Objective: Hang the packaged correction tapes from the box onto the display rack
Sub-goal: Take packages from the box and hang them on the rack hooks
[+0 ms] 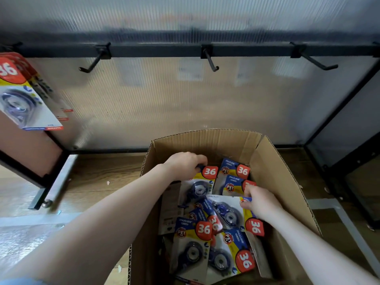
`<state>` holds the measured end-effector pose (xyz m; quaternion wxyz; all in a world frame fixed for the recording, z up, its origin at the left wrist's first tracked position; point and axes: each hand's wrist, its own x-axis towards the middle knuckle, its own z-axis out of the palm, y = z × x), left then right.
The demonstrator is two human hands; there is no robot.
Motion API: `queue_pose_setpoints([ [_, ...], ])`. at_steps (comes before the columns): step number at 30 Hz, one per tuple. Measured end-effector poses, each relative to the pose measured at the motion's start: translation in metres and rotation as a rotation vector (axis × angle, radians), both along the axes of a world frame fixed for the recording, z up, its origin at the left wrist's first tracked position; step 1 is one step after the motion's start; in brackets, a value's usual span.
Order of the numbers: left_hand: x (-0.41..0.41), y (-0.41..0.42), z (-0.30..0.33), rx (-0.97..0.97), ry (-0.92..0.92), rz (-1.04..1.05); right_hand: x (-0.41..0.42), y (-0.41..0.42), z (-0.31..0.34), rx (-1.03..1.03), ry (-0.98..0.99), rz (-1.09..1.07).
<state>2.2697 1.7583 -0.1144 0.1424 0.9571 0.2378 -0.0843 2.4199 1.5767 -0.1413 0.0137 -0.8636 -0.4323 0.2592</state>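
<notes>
Both hands reach into an open cardboard box (273, 161) of packaged correction tapes (230, 239). The left hand (185, 164) grips the top edge of one pack (198, 186); the right hand (260, 202) pinches another pack (228, 214). A few packs (24, 93) hang at the rack's (185, 50) far left, beside bare hooks (210, 60).

One head-worn camera looks steeply down, close above both hands in the box (287, 171), rack rail (185, 50) beyond them.

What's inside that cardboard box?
The cardboard box holds a loose pile of packaged correction tapes, overlapping. Both hands reach in: left hand, right hand. The box bottom is covered by packs.
</notes>
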Motion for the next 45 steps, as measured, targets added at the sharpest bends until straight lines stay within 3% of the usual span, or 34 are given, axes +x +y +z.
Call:
queue_pose_setpoints([
  [3,-0.006,-0.002,0.002,-0.01,-0.003,0.019,0.0,-0.003,0.0,-0.131,0.109,-0.018],
  [8,-0.017,0.0,0.003,-0.038,-0.06,0.117,-0.001,-0.009,0.002,-0.185,-0.013,0.009],
  [16,-0.04,0.003,0.037,-0.051,-0.275,0.252,0.008,-0.004,0.033,0.304,0.129,-0.232],
  [22,-0.066,0.007,0.093,0.027,-0.408,0.267,-0.006,0.008,0.074,0.443,-0.123,-0.043],
  [27,-0.107,0.01,0.142,0.1,-0.515,0.311,-0.035,0.036,0.116,0.575,-0.212,0.055],
  [36,-0.212,0.023,0.198,0.239,-0.622,0.419,-0.113,0.094,0.184,0.899,-0.107,0.269],
  [45,-0.294,0.046,0.199,0.298,-0.618,0.53,-0.175,0.137,0.202,0.926,-0.104,0.382],
])
